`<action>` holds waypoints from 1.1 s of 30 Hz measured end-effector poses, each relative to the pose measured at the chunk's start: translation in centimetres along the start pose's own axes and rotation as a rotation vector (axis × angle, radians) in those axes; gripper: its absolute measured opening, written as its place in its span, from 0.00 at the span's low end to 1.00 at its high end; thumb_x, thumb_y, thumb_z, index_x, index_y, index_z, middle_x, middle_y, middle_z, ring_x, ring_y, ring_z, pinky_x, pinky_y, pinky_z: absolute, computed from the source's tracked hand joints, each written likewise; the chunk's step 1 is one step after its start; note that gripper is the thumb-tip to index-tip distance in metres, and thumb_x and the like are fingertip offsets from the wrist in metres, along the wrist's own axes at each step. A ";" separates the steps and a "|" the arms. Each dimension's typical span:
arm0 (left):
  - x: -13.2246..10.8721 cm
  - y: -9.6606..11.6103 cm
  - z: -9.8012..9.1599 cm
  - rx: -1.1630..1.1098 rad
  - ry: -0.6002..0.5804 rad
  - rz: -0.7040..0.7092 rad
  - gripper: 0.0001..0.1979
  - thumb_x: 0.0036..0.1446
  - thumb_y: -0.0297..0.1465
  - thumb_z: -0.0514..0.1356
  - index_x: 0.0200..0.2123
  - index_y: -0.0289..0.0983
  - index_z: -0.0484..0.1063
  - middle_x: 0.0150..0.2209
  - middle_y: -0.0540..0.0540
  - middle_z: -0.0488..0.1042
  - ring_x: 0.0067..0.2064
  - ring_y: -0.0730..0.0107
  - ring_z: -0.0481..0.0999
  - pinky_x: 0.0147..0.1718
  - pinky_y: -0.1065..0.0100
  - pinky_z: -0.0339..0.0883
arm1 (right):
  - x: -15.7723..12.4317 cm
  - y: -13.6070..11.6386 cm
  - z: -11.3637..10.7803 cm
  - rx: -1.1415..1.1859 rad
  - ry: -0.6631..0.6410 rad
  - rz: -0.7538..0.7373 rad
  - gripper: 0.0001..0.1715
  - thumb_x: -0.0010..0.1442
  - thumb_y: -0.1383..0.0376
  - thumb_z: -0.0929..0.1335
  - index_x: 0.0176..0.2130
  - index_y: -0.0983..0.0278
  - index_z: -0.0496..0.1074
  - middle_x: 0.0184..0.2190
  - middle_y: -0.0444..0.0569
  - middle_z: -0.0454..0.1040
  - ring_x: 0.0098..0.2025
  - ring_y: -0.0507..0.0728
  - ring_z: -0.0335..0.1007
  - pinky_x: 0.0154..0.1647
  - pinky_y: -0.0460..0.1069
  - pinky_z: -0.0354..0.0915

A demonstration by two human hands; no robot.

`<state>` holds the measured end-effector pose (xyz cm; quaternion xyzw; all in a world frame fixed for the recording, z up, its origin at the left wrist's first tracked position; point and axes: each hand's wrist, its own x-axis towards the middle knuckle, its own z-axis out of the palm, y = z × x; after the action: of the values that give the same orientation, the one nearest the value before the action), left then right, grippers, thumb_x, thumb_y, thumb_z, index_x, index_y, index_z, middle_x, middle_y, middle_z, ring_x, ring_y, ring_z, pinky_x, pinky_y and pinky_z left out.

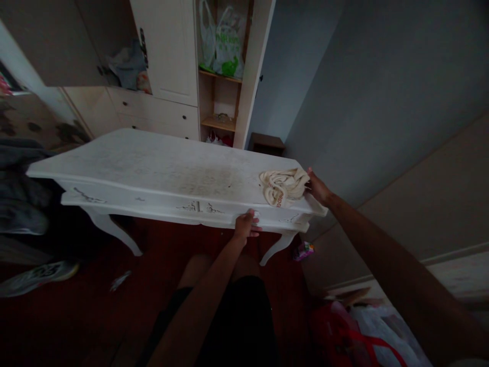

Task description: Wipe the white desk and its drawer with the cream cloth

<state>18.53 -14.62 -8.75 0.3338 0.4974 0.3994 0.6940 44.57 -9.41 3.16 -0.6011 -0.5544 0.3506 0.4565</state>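
The white painted wooden tabletop (153, 163) is long, with a scalloped front rail, curved legs and a scuffed, stained surface. A crumpled cream fabric cloth (282, 186) with small red print lies in soft folds at the tabletop's right end, near the front edge. The right hand (317, 187) touches the cloth's right side at the tabletop's corner; whether it grips cannot be determined. The left hand (246, 227) is curled closed over the tabletop's front rail, just left of and below the cloth. The hands are apart. A tall cream wardrobe (168, 51) stands behind the tabletop.
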 end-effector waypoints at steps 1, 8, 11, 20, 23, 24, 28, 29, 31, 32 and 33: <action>-0.2 0.3 -0.4 0.051 -0.004 -0.012 0.21 0.64 0.47 0.54 0.41 0.33 0.70 0.39 0.42 0.79 0.22 0.74 0.76 0.19 0.73 0.67 | 0.1 -0.6 0.1 -0.055 0.040 -0.046 0.41 0.55 0.32 0.59 0.44 0.59 0.76 0.49 0.55 0.78 0.55 0.65 0.71 0.59 0.62 0.62; -4.7 5.9 -5.5 0.681 -0.235 0.157 0.20 0.56 0.45 0.61 0.23 0.35 0.71 0.14 0.53 0.66 0.15 0.77 0.66 0.16 0.74 0.57 | -0.6 -4.9 3.0 -0.346 -0.237 -0.017 0.38 0.47 0.43 0.74 0.51 0.59 0.73 0.47 0.54 0.78 0.47 0.66 0.74 0.51 0.61 0.70; -5.9 10.6 -8.0 0.637 -0.142 0.512 0.19 0.57 0.45 0.58 0.24 0.36 0.73 0.14 0.55 0.64 0.16 0.78 0.63 0.18 0.74 0.55 | -0.8 -5.8 5.2 -0.497 -0.381 0.009 0.40 0.44 0.50 0.77 0.53 0.61 0.71 0.48 0.54 0.78 0.46 0.65 0.75 0.48 0.58 0.72; 1.1 18.2 -16.1 1.142 0.553 0.782 0.16 0.57 0.38 0.54 0.23 0.38 0.74 0.24 0.44 0.75 0.28 0.67 0.71 0.29 0.67 0.57 | -4.5 -7.3 12.0 -1.031 -0.039 -0.122 0.32 0.48 0.57 0.73 0.54 0.56 0.73 0.46 0.50 0.79 0.44 0.63 0.75 0.42 0.53 0.68; 1.9 17.9 -17.0 1.233 0.524 0.759 0.18 0.59 0.40 0.53 0.26 0.38 0.76 0.27 0.43 0.77 0.30 0.65 0.71 0.30 0.67 0.57 | -9.6 -5.9 15.6 -0.954 -0.031 -0.406 0.36 0.52 0.58 0.72 0.60 0.58 0.68 0.51 0.54 0.76 0.47 0.65 0.72 0.47 0.57 0.66; 2.0 17.8 -17.1 1.235 0.515 0.753 0.18 0.59 0.40 0.53 0.26 0.38 0.77 0.28 0.43 0.77 0.30 0.65 0.72 0.30 0.67 0.56 | -11.3 -5.1 16.9 -0.927 -0.058 -0.504 0.37 0.53 0.60 0.72 0.61 0.58 0.67 0.54 0.55 0.74 0.51 0.67 0.70 0.51 0.59 0.65; 2.0 17.5 -17.1 1.226 0.513 0.741 0.19 0.60 0.41 0.53 0.27 0.38 0.78 0.28 0.43 0.78 0.30 0.65 0.72 0.29 0.67 0.55 | -14.8 -1.2 21.9 -0.898 -0.234 -0.756 0.41 0.52 0.63 0.74 0.63 0.56 0.64 0.58 0.56 0.71 0.57 0.69 0.63 0.58 0.64 0.59; 1.9 17.4 -17.1 1.225 0.513 0.750 0.19 0.60 0.41 0.53 0.28 0.38 0.78 0.28 0.43 0.78 0.30 0.65 0.72 0.29 0.67 0.55 | -14.7 -0.4 22.9 -0.902 -0.251 -0.791 0.43 0.52 0.65 0.74 0.64 0.56 0.62 0.59 0.57 0.69 0.59 0.69 0.62 0.58 0.64 0.57; 1.9 17.2 -17.2 1.216 0.514 0.777 0.19 0.60 0.41 0.52 0.28 0.38 0.77 0.27 0.44 0.77 0.29 0.65 0.71 0.29 0.67 0.54 | -13.5 0.8 24.7 -0.919 -0.232 -0.826 0.45 0.52 0.70 0.73 0.65 0.57 0.59 0.63 0.58 0.66 0.63 0.69 0.58 0.61 0.64 0.55; 1.9 17.1 -17.2 1.208 0.511 0.792 0.19 0.60 0.41 0.52 0.27 0.38 0.77 0.27 0.44 0.77 0.29 0.66 0.71 0.29 0.67 0.54 | -12.7 1.2 25.4 -0.927 -0.210 -0.833 0.46 0.52 0.71 0.73 0.66 0.58 0.58 0.64 0.58 0.64 0.64 0.69 0.56 0.61 0.64 0.54; 1.8 17.1 -17.3 1.200 0.511 0.804 0.19 0.60 0.40 0.51 0.27 0.37 0.77 0.26 0.44 0.76 0.29 0.66 0.70 0.30 0.67 0.54 | -11.9 1.5 26.1 -0.931 -0.198 -0.843 0.46 0.52 0.71 0.72 0.66 0.59 0.58 0.65 0.58 0.63 0.64 0.69 0.56 0.62 0.64 0.53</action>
<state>-1.43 -4.02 0.29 0.7060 0.6144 0.3474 0.0583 19.20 -16.88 -8.09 -0.4316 -0.8773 -0.0830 0.1928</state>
